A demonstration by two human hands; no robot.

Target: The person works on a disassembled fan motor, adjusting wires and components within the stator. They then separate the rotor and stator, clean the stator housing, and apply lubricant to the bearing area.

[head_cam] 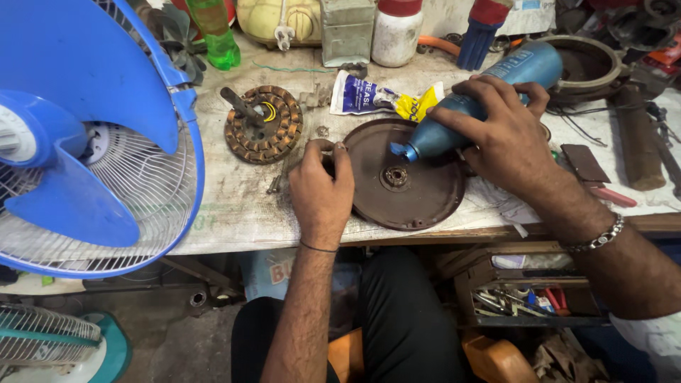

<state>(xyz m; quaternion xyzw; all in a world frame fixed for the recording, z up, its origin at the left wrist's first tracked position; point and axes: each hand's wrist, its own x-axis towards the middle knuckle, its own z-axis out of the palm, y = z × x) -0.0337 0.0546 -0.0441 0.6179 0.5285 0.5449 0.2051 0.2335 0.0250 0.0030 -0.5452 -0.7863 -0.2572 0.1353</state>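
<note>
Blue oil bottle (489, 92): clasped in right hand (507, 138), long axis tilted down-left, nozzle aimed near hub of brown round cover plate (408, 177); plate rim pinched at its left edge by left hand (320, 188), fingers curled

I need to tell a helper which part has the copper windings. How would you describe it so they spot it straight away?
Start at the big blue fan on the left of the bench. Just right of its grille lies the round winding disc, beyond the left hand. Unlike the smooth brown cover plate beside it, it has a ring of copper coils and a shaft sticking up.
</note>
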